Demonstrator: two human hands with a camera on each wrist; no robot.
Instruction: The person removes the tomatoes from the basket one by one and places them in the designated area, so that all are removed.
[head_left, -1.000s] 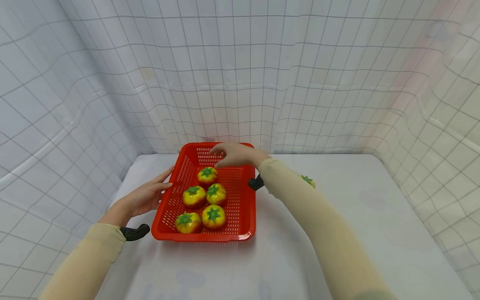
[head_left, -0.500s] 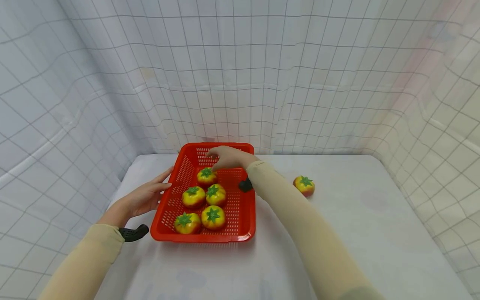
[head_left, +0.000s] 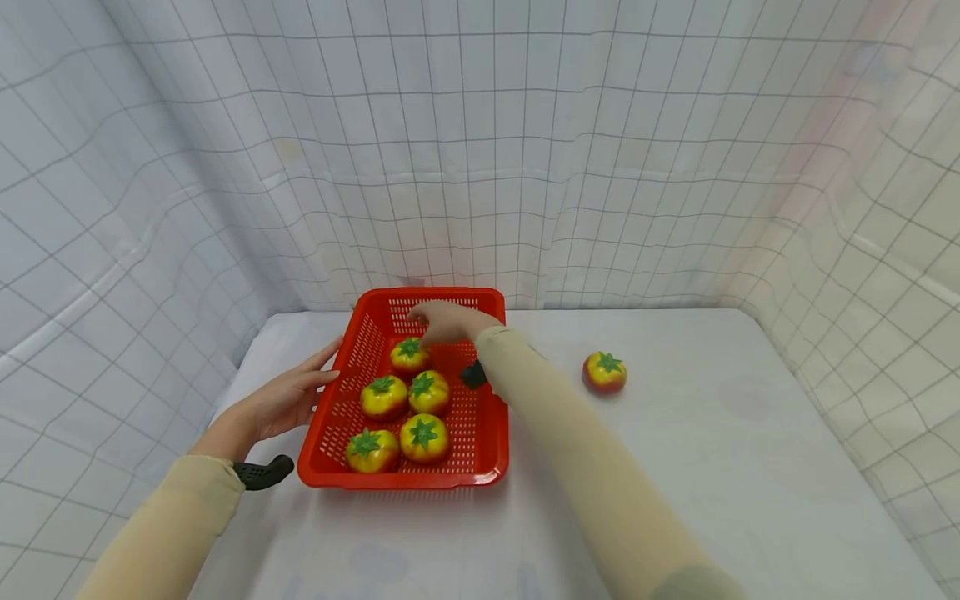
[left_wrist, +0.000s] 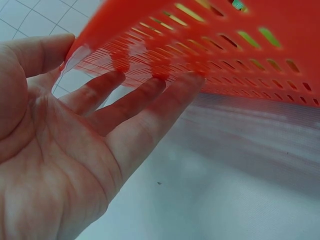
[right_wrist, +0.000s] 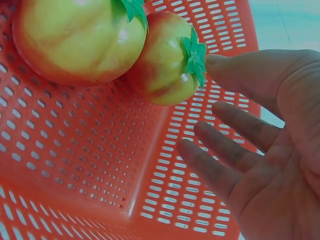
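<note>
A red slotted plastic basket (head_left: 492, 437) stands on the white table with several yellow-red tomatoes (head_left: 424, 438) in it, each topped by a green star-shaped leaf. My left hand (head_left: 288, 402) is at the basket's left side. In the left wrist view its thumb rests at the rim and its nearly straight fingers (left_wrist: 145, 107) touch the outer wall. Inside the far part of the basket is my right hand (head_left: 448, 322), holding nothing. Its thumb tip comes right up to the leaf of the farthest tomato (right_wrist: 170, 60), while the other fingers spread beside it.
One more tomato (head_left: 604, 372) sits on the table to the right of the basket. White grid-patterned curtains (head_left: 480, 167) hang behind the table and on both sides. A black wrist-mounted piece (head_left: 264, 473) sticks out from the left wrist.
My right hand has moved slightly left and down over the basket. The lone tomato at the right has come out from behind the right sleeve. The left hand stays at the basket's side.
</note>
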